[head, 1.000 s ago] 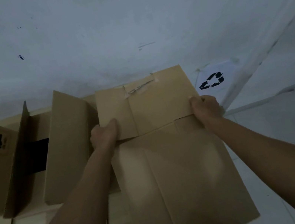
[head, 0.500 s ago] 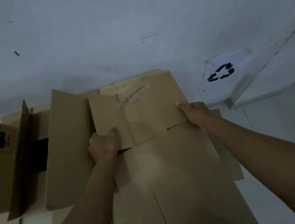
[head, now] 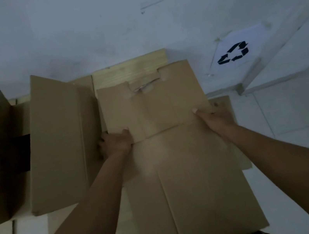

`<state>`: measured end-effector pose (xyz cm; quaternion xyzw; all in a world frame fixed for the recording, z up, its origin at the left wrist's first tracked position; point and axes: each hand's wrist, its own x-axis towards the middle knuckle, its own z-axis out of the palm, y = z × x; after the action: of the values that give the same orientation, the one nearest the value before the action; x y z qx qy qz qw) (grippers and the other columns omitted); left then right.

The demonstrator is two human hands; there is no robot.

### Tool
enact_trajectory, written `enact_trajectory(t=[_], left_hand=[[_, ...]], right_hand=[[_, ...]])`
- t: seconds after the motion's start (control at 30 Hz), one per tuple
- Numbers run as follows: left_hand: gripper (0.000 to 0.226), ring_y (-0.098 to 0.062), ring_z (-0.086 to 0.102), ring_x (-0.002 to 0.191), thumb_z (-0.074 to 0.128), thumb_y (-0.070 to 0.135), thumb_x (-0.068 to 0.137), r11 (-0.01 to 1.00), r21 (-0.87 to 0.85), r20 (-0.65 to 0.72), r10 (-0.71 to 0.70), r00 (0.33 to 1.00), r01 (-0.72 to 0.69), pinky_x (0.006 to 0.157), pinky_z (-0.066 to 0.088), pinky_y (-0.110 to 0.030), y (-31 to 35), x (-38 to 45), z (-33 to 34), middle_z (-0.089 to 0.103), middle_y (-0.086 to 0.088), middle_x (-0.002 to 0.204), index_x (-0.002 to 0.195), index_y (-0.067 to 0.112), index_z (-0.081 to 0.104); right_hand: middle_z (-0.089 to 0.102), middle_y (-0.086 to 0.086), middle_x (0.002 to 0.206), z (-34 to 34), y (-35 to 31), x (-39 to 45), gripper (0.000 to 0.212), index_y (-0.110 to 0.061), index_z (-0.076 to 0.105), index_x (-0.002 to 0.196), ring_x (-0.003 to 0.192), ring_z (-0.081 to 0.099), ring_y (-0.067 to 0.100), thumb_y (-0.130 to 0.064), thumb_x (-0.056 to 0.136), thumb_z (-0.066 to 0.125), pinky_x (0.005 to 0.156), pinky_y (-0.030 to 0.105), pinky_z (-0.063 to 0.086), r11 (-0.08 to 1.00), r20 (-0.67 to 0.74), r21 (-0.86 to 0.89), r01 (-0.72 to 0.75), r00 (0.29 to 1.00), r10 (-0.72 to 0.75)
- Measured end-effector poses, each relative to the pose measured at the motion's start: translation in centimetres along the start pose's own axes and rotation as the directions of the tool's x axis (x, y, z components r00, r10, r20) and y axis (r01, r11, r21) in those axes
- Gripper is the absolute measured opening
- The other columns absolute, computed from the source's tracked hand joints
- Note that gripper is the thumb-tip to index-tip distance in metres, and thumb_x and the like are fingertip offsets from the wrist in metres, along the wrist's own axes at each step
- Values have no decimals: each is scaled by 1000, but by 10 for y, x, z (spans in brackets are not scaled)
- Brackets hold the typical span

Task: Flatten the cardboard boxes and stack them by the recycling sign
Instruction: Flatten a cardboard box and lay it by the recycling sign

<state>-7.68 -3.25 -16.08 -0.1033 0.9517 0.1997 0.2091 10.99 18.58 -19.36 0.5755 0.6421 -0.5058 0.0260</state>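
At frame centre, both hands clamp one flattened box [head: 178,164] at the fold below its flaps. Left hand [head: 116,143]: thumb on top, fingers [head: 102,140] curled under the left edge. Right hand [head: 217,116]: thumb on top, the other fingers hidden behind the right edge. Beneath the box lie other flat sheets [head: 131,69] on the floor [head: 302,112]. An open box [head: 52,144] stands at 9 o'clock, and the recycling sign [head: 234,54] is on the wall at 2 o'clock.
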Motion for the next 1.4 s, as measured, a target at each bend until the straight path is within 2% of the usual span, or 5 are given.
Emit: enact_trajectory(t=[0.17, 0.33, 0.67, 1.13, 1.4], left_hand=[[81, -37, 48, 127, 61, 62, 80, 999, -9, 4, -33, 999, 33, 101, 41, -39, -12, 0, 2, 52, -18, 137, 134, 2, 50], [61, -26, 64, 110, 77, 45, 76, 943, -330, 86, 4, 996, 25, 88, 46, -24, -17, -11, -1, 67, -5, 121, 121, 7, 65], [43, -35, 58, 117, 48, 29, 101, 892, -241, 48, 405, 913, -383, 88, 43, -30, -3, -69, -38, 62, -22, 125, 128, -3, 57], [37, -30, 62, 100, 46, 41, 99, 703, -478, 113, 643, 758, -526, 91, 50, -44, 37, -193, -22, 67, -9, 102, 106, 10, 65], [43, -30, 59, 96, 39, 44, 101, 794, -249, -7, 572, 821, -555, 74, 38, -32, 71, -276, 79, 66, -11, 105, 112, 9, 61]], right_hand=[[72, 0, 115, -2, 16, -8, 53, -19, 72, 118, 106, 66, 20, -58, 82, 69, 97, 38, 51, 995, 44, 66, 71, 996, -74], [72, -5, 100, -9, 5, -13, 40, -18, 74, 107, 95, 67, 17, -49, 81, 74, 88, 34, 54, 987, -43, 51, 155, 987, -153], [53, 2, 78, -20, -17, -67, 21, -14, 44, 99, 64, 48, 14, -34, 105, 38, 50, 30, 28, 897, -77, -236, 375, 913, -401], [52, 14, 85, -147, 36, -138, 30, -3, 45, 117, 80, 53, 36, -30, 106, 37, 65, 35, 32, 855, -400, -345, 388, 763, -507], [59, 19, 87, -230, 117, -92, 28, -8, 42, 114, 79, 56, 35, -34, 103, 36, 63, 37, 36, 889, -399, -313, 335, 803, -443]])
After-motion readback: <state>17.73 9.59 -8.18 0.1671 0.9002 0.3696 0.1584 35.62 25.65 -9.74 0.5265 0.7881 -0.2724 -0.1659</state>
